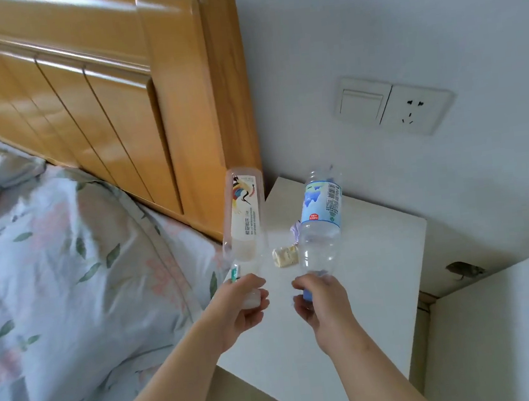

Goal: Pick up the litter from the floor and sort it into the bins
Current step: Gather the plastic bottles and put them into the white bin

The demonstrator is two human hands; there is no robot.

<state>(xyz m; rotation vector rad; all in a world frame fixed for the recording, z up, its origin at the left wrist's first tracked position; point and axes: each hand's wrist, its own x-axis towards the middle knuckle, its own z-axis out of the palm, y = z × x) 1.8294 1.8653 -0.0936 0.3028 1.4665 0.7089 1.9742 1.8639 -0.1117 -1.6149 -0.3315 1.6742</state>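
Head view, bedside corner.

- The left hand [241,304] is holding the pale-label bottle [242,215] at its neck end. Its grip is clamped round the white cap, with the fingers curled. The bottle is pointing base-up and nearly vertical, and it is looking empty.
- The right hand [319,302] is holding the blue-label bottle [321,223] the same way, its grip clamped on the blue cap end. This bottle is also pointing base-up, with its base leaning a little to the right. It is clear and is showing no liquid.
- Both bottles are hanging in the air above the white table [378,270], near each other but not touching.
- A crumpled yellowish wrapper [284,256] is lying on the table, showing between the two bottles.
- A small purple-and-white scrap [296,231] is sitting just behind the wrapper, partly hidden by the blue-label bottle. What it is cannot be told.
- The table is standing against the wall, just beside the wooden headboard [99,103].
- Floral bedding [66,253] is filling the left of the frame.
- A light switch [360,102] and a socket [412,109] are sitting side by side on the wall above the table.
- A white cabinet [514,321] is standing at the right, just beside the table.
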